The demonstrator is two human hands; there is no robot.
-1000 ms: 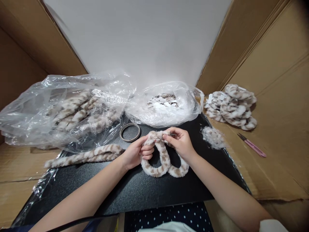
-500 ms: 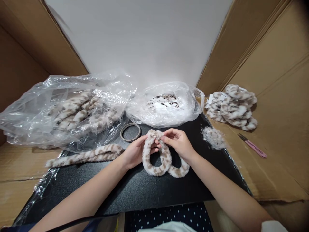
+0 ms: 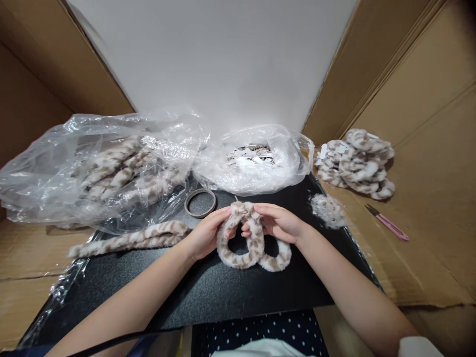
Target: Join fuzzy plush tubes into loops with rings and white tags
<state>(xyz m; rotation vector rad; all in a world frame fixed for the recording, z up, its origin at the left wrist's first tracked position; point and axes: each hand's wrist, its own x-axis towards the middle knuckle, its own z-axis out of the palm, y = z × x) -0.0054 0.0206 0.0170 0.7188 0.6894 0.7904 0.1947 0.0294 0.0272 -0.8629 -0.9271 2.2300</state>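
From my remote view, left hand (image 3: 208,232) and right hand (image 3: 281,223) pinch top of leopard-print plush band (image 3: 240,262), over black tabletop (image 3: 178,292); two loops formed, join's security unclear; folded plush strip (image 3: 111,245) lies aside.

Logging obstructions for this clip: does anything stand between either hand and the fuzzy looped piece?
Nothing visible does: the left hand and right hand both hold the fuzzy looped piece near its top. The ring lies beyond them.
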